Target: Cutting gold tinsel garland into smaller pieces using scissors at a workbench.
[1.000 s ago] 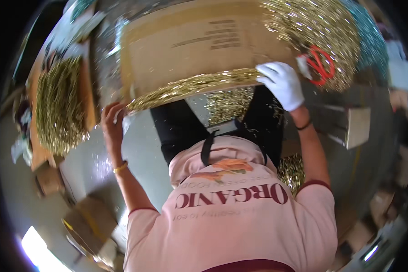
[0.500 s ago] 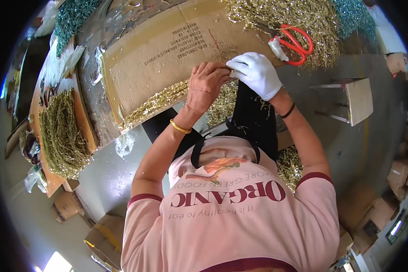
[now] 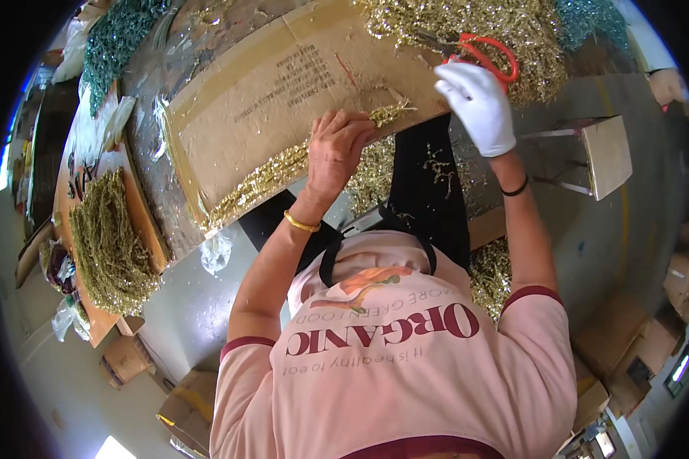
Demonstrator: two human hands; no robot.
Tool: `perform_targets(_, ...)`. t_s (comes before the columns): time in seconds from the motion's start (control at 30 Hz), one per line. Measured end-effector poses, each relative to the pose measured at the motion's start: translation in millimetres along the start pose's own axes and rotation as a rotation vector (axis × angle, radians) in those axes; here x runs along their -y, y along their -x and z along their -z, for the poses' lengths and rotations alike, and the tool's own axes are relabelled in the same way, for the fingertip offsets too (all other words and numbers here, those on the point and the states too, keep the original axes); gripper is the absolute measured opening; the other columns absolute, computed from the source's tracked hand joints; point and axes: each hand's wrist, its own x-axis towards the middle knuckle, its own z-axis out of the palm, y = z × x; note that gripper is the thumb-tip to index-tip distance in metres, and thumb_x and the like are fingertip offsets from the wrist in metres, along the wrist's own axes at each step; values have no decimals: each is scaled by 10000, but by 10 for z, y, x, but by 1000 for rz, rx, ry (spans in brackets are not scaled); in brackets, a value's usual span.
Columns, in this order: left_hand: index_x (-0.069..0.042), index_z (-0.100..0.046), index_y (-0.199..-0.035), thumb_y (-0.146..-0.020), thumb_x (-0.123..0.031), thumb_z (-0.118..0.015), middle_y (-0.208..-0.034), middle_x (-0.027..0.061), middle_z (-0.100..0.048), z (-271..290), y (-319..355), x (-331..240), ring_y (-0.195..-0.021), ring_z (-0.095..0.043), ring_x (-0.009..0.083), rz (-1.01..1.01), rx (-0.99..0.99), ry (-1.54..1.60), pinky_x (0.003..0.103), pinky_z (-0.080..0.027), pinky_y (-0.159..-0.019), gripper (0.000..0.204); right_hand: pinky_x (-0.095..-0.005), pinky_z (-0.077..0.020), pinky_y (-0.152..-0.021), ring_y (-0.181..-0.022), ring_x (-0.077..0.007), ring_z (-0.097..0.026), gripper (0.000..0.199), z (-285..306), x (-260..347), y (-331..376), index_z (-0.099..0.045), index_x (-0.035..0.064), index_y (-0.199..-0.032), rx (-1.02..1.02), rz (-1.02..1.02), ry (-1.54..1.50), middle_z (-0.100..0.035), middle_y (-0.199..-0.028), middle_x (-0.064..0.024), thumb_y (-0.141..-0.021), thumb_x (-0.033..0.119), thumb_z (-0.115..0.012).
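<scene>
My left hand (image 3: 335,153), bare with a gold bangle at the wrist, is closed on a bundle of gold tinsel sprigs (image 3: 275,172) along the near edge of the cardboard sheet. The sprig tips (image 3: 391,114) stick out to the right of its fingers. My right hand (image 3: 478,107), in a white glove, is raised off the bundle with its fingers partly spread and nothing visible in them. It overlaps the lower handle of the red-handled scissors (image 3: 505,55); whether it touches them I cannot tell. The scissors lie by a large gold tinsel heap (image 3: 532,27).
Teal tinsel heaps (image 3: 119,46) lie at the far left and far right. At left, a wooden board (image 3: 147,203) bears a gold-green tinsel bundle (image 3: 113,245). A small stool (image 3: 608,157) stands at right. Gold tinsel also lies between my legs; cardboard boxes (image 3: 126,358) sit on the floor.
My right hand has left the left hand and the tinsel, moving right and away toward the scissors. The left hand keeps its hold on the bundle. The view has shifted slightly.
</scene>
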Motion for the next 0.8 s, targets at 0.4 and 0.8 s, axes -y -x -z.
perform_targets(0.4, -60, -637, -840, -712, -38, -664, -908, 39, -627, -3, 14, 19, -801, -562, 222, 4, 21, -18, 326, -418, -700, 133, -422, -489, -722, -840, -309, -595, 380, 176, -412, -254, -525, 131, -1076, 412, -200, 720, -589, -921, -133, -737, 262, -637)
perform_targets(0.8, -64, -631, -842, -713, -39, -664, -902, 32, -621, 4, -25, -2, -780, -552, 218, -3, 20, 8, 318, -417, -703, 135, -237, -445, -575, -659, -89, -556, 361, 289, -646, -25, -560, 52, -1026, 141, -733, -914, -607, -821, -45, -835, 359, -580)
